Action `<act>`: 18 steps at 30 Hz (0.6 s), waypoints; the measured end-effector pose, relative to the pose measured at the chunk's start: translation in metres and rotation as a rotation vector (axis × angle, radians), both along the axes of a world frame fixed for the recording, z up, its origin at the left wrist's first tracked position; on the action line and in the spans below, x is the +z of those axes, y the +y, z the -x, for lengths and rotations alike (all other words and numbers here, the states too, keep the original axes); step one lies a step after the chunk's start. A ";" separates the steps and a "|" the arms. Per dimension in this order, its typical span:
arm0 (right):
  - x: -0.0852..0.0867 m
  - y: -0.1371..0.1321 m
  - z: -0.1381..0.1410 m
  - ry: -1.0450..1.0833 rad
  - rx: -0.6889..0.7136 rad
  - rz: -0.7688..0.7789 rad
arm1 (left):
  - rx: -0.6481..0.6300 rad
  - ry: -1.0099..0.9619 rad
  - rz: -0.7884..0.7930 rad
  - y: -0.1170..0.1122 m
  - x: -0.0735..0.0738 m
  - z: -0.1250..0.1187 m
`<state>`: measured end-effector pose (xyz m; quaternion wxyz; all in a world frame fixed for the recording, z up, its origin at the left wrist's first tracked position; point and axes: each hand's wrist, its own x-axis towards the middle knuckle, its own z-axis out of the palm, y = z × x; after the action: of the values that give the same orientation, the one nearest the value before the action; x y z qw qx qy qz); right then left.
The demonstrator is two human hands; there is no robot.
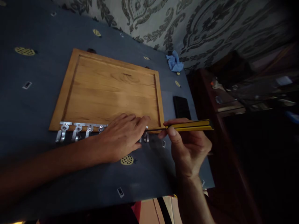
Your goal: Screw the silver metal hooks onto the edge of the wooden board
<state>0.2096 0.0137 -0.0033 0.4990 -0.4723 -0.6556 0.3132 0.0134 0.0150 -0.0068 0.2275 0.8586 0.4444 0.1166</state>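
A wooden panel (112,90) with a raised frame lies flat on the patterned dark cloth. Along its near edge runs a metal hook rail (84,125) with several silvery hooks and cross-head screws. My left hand (123,133) rests over the rail's middle, fingers closed on it and the panel's edge, hiding some hooks. In my right hand (190,146) is a screwdriver (189,125) with a yellow and black handle, held almost level. Its thin shaft points left to the rail's right end, close to my left fingertips; whether the tip touches a screw I cannot tell.
A crumpled blue cloth (174,61) lies at the table's far right corner. Right of the panel is a flat black object (181,107). Patterned wallpaper (149,21) borders the far side, and a dark reddish wooden cabinet (207,93) stands beyond the table's right edge.
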 end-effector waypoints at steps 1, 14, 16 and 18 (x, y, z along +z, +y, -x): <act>-0.001 0.000 0.000 -0.010 -0.010 -0.011 | 0.001 -0.002 -0.003 0.000 0.000 0.000; 0.008 -0.002 -0.003 -0.099 0.049 0.064 | -0.009 0.000 0.020 0.000 0.002 0.000; 0.009 0.000 -0.008 -0.087 0.093 0.096 | -0.005 0.006 0.019 0.000 0.001 0.000; 0.008 0.000 -0.011 -0.102 0.082 0.081 | -0.005 0.002 0.009 0.000 0.000 0.000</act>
<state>0.2203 0.0140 0.0048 0.4325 -0.4801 -0.6856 0.3351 0.0131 0.0146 -0.0068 0.2312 0.8587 0.4432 0.1131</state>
